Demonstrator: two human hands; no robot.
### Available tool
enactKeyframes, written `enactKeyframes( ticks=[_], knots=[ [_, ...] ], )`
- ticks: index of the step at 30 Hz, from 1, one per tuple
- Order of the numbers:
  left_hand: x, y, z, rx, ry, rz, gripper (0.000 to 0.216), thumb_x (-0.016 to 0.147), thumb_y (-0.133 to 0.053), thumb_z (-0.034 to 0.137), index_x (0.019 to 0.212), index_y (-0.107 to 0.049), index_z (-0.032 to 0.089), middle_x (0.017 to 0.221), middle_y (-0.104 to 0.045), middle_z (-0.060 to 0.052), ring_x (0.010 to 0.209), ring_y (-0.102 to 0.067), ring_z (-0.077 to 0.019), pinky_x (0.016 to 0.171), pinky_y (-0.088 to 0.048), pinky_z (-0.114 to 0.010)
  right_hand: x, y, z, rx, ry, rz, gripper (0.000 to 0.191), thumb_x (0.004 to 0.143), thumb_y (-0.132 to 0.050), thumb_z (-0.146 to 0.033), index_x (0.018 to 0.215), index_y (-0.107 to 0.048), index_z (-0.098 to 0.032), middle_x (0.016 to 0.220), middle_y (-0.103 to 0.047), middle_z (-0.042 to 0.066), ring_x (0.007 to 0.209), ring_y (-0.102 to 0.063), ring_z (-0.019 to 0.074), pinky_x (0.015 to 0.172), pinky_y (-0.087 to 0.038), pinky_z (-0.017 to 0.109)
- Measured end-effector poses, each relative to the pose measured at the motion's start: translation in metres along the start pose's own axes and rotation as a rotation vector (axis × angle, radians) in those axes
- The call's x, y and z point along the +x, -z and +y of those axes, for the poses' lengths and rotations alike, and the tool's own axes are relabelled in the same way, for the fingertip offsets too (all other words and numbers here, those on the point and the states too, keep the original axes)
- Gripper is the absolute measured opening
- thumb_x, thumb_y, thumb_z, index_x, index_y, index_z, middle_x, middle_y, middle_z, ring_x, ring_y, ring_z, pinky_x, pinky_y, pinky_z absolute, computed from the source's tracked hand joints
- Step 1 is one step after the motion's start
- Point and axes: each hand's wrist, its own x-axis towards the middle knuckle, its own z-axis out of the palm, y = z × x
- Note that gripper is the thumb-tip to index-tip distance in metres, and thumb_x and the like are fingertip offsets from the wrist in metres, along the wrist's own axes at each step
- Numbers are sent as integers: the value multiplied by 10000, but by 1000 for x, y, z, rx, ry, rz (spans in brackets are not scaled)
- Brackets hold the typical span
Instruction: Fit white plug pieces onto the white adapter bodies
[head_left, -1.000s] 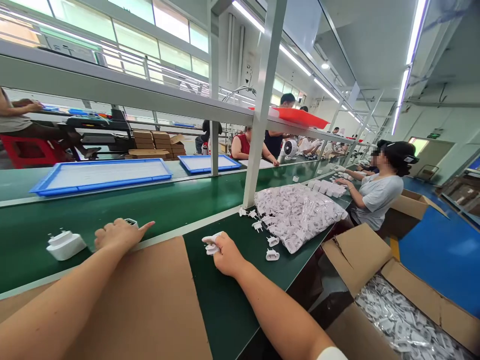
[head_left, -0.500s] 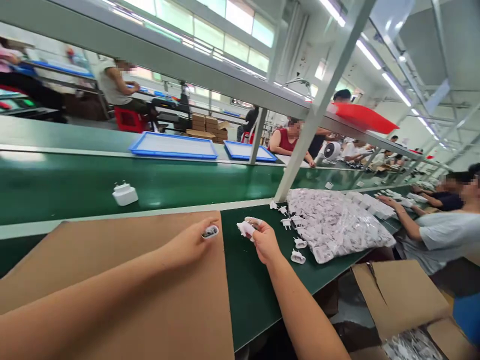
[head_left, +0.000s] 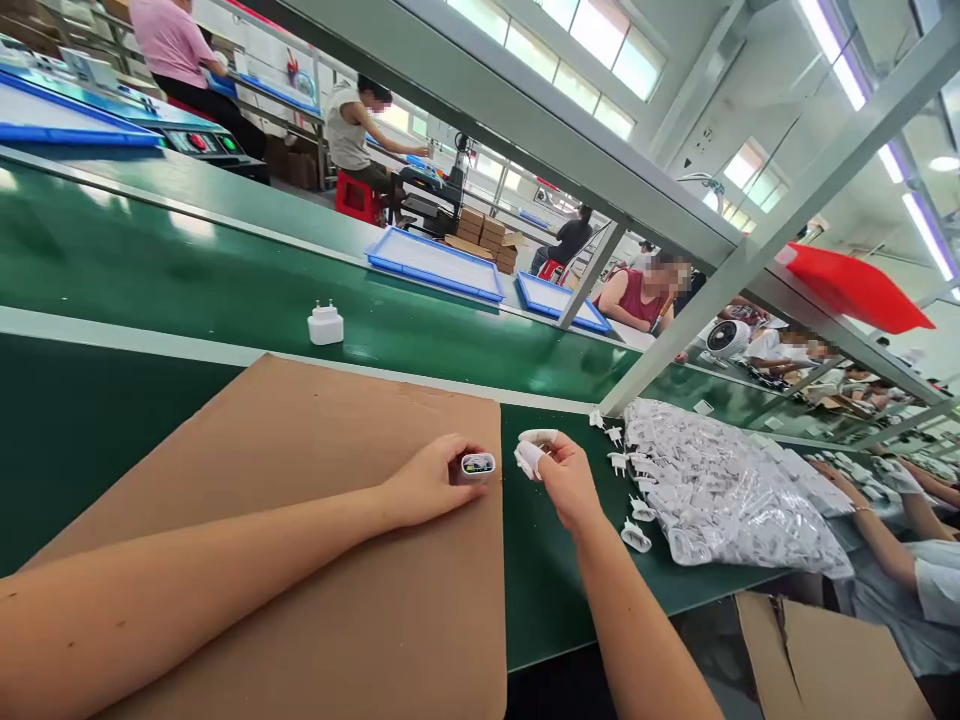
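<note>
My left hand (head_left: 427, 482) is closed around a white charger housing (head_left: 487, 465) above the cardboard sheet (head_left: 360, 600). The housing's open end faces right, and a bit of circuit board shows inside. Just past the sheet's right edge, my right hand (head_left: 571, 485) pinches a small white plug cap (head_left: 522, 466), partly covered by white finger covers on thumb and forefinger. A gap separates the two parts. Several loose plug caps (head_left: 636, 536) with pins lie to the right, beside a clear bag (head_left: 727, 495) full of white pieces.
One white charger (head_left: 326, 326) stands pins-up on the green conveyor belt (head_left: 225, 290). Beyond it lie blue-rimmed trays (head_left: 435, 265). A slanted metal post (head_left: 675, 320) rises behind the bag. At right, a co-worker's arm (head_left: 874, 525) reaches onto the bench above an open carton (head_left: 840, 660).
The view has swung right and tilted, so the scene sits differently. My left hand has turned the housing so that its open end shows more. Both hands still hold their parts.
</note>
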Motion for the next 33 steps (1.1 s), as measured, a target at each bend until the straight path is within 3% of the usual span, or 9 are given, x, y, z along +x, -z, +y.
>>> enactKeyframes(
  ticks=[4,7,12,24,30,33],
  knots=[
    [1,1,0,-49,15,-13,332,744,-669,455,953,-685,197,890,-679,-40,774,-620,-213,692,-498,-330,3,-12,-16,-148,60,-207,307,690,-772,-285,976,-707,-193,911,-708,53,848,-639,189,604,-477,250],
    [2,2,-2,-61,-18,-37,269,757,-653,441,864,-674,194,817,-635,-23,734,-582,-194,653,-455,-309,2,-22,-15,-434,260,-208,184,766,-670,-205,945,-714,-210,926,-665,41,799,-604,161,697,-509,288],
    [4,3,-4,-19,-13,3,262,728,-681,448,752,-632,191,771,-603,-18,721,-576,-195,623,-421,-297,-1,-27,-5,-856,412,-285,257,793,-525,-88,937,-700,-208,942,-570,54,844,-543,182,716,-484,307],
    [8,6,-5,-62,32,-58,283,701,-720,464,759,-699,187,767,-604,-6,712,-584,-187,621,-420,-282,12,-28,1,-1009,487,-319,223,720,-486,-5,735,-583,-206,830,-537,29,829,-489,186,690,-407,293],
    [7,8,-1,-62,25,-75,314,700,-723,496,744,-694,187,736,-631,-6,742,-591,-205,636,-432,-286,14,-32,-9,-1234,469,-299,207,685,-543,-15,699,-597,-214,790,-547,26,794,-451,192,644,-347,297],
    [5,8,1,-63,48,-57,336,688,-719,519,732,-693,187,763,-636,-13,733,-600,-206,634,-444,-289,14,-34,-10,-1217,418,-273,199,678,-579,-30,709,-638,-217,780,-552,16,778,-478,182,629,-339,286]
  ],
)
